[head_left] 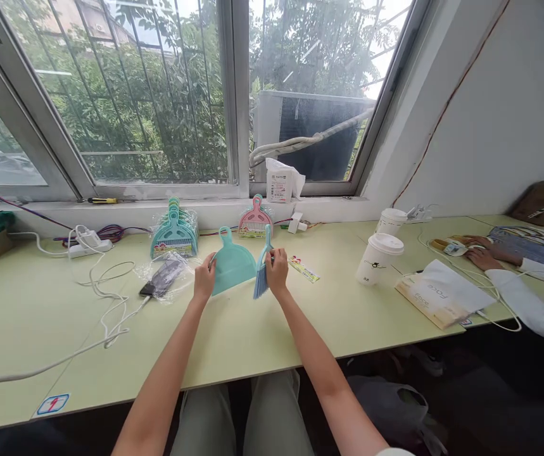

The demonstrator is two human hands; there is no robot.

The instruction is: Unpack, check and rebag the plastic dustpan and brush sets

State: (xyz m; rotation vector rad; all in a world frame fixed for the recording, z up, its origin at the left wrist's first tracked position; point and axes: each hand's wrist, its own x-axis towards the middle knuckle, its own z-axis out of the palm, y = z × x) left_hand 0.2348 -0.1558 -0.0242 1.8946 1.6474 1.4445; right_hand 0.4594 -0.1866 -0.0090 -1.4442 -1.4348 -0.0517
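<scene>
My left hand (204,278) grips the left edge of a mint-green dustpan (232,269), which is tilted up with its handle pointing away from me. In my right hand (277,269) is a small hand brush (261,282) with a mint-green handle and blue bristles, held upright with the bristles down. The brush is close to the dustpan's right edge; I cannot tell whether they touch. A printed label strip (304,269) lies flat on the table, just right of my right hand.
Behind are a stack of green dustpan sets (174,234) and a pink set (255,218). A phone (162,277) lies among clear plastic at left, near white cables (107,316). Paper cups (379,259) and a tissue pack (442,294) stand right, beside a co-worker's hands (483,253).
</scene>
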